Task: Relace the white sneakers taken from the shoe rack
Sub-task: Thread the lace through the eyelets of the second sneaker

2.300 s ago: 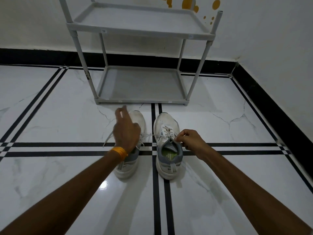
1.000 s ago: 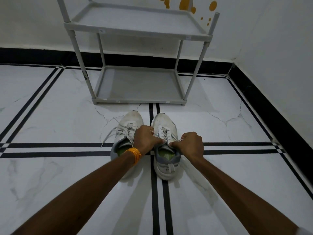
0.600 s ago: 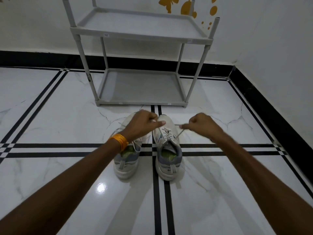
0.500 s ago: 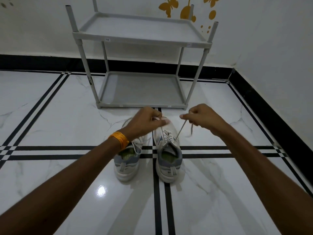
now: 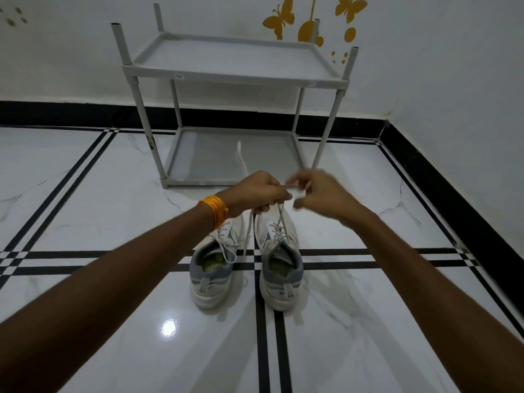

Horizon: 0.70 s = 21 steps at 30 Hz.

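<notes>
On the floor [image 5: 113, 194], before the rack [image 5: 235, 72], stood the two sneakers [image 5: 246, 259] side by side, toes toward the rack, each on one side of the black double line. Both shelves of the rack held nothing. The right sneaker [image 5: 280, 265] was the one in work; the left sneaker [image 5: 215, 262] had its lace slack, with one loop lying over the collar.

I judged that the step was to tie or pull up the lace [image 5: 280, 219] of the right sneaker. To do it well, I thought both ends should be drawn up with equal force, so that the crossings over the tongue closed evenly, and the sneaker should stay flat on the floor and not lift. The ends should not twist one around the other before the knot.

My hands were raised above the toes of the sneakers, very near one to the other, almost touching. My left hand [image 5: 261, 191] was closed in a fist around the lace; two strands went down from it to the eyelets of the right sneaker, and one loose end [image 5: 241, 157] flew up behind it. My right hand [image 5: 320, 194] was half closed, thumb apart below, and its fingers [image 5: 297, 180] pinched something white, probably the other end; it was blurred, so I could not tell surely.
</notes>
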Tool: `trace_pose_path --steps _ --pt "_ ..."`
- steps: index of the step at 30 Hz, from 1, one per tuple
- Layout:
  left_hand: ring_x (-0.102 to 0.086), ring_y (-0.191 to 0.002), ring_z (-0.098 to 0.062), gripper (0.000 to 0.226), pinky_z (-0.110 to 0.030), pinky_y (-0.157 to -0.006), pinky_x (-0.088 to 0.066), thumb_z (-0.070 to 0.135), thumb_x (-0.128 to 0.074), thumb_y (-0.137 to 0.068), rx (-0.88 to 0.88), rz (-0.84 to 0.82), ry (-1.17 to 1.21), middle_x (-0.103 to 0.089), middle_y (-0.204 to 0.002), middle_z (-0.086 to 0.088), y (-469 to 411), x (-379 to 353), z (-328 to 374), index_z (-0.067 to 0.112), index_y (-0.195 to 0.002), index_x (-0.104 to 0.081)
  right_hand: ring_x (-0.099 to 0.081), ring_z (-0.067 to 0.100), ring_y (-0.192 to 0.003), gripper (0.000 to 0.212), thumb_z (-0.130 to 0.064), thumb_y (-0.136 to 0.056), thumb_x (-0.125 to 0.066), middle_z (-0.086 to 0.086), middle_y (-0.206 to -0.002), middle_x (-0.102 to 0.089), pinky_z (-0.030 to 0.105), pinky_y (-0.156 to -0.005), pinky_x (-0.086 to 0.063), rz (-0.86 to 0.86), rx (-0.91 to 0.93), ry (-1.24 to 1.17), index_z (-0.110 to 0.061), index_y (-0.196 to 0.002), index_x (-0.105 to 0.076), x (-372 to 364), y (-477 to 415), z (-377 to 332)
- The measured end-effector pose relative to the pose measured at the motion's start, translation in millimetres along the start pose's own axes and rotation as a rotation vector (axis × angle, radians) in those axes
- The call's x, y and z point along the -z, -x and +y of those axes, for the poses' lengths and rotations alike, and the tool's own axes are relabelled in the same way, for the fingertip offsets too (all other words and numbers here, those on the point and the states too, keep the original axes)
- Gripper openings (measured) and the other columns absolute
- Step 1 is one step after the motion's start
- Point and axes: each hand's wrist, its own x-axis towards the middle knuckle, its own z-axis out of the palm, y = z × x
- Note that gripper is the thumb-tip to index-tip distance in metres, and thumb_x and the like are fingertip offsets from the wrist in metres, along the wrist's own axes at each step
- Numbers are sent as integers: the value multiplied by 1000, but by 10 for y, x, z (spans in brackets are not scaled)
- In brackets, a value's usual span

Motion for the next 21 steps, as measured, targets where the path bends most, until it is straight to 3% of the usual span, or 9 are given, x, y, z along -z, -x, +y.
trace_pose_path --steps 2,4,6,9,11,14,17,19,21 --pt "-47 -50 -13 19 -21 -47 -39 18 -58 -88 48 -23 140 -52 -60 -2 51 -8 20 3 -81 -66 -55 13 -69 23 -14 -74 -78 -2 -78 -60 35 -68 -50 -101 -37 -110 -20 -95 -72 -126 66 53" --pt "-49 -53 -14 20 -23 -50 -41 18 -55 -87 44 -41 194 -54 -64 -4 68 -16 23 3 -84 -68 -60 17 -67 7 -20 -79 -75 0 -71 -67 39 -72 -53 41 -2 -202 -18 -85 -76 -183 93 68" --pt "-50 -57 -15 18 -26 -55 -43 19 -56 -86 24 -26 250 -55 -68 -5 61 6 8 5 -83 -67 -60 19 -65 11 -25 -82 -72 1 -69 -68 36 -66 -51 122 -1 -250 -14 -81 -75 -138 101 56" --pt "-53 -70 -17 10 -28 -64 -48 11 -65 -80 -14 -72 250 -55 -75 -5 53 68 -20 7 -89 -61 -48 12 -54 26 -25 -90 -61 2 -60 -56 27 -54 -38 146 -43 -426 -3 -76 -64 19 108 -78" --pt "-57 -82 -19 28 -29 -72 -53 7 -73 -75 -11 -102 186 -58 -89 -5 38 34 -66 8 -98 -57 -47 13 -52 28 -24 -93 -58 5 -59 -54 25 -50 -38 135 -34 -542 -5 -73 -60 145 117 -240" --pt "-60 -82 -18 52 -36 -71 -56 11 -79 -69 -88 93 -79 -59 -94 -2 18 -193 -78 12 -113 -51 -52 13 -50 26 -21 -95 -56 6 -61 -58 20 -44 -41 80 45 -647 -6 -74 -60 228 101 -482" --pt "-50 -54 -14 50 -32 -50 -43 -2 -64 -73 -286 434 -347 -51 -69 5 -13 -383 -63 5 -120 -48 -59 15 -56 23 -21 -96 -54 6 -66 -63 23 -47 -46 108 81 -733 -6 -80 -60 203 58 -605" --pt "-52 -51 -19 51 -35 -45 -45 -4 -58 -78 -331 579 -427 -56 -67 0 -11 -380 -72 6 -126 -41 -62 16 -61 21 -20 -97 -53 6 -70 -65 23 -50 -50 163 64 -862 -6 -82 -59 208 32 -595" --pt "-57 -51 -24 42 -39 -46 -51 6 -60 -85 -364 634 -427 -62 -69 -7 20 -337 -98 10 -119 -37 -64 17 -64 19 -17 -98 -50 9 -74 -65 24 -54 -54 213 19 -1025 -5 -87 -59 226 -9 -520"
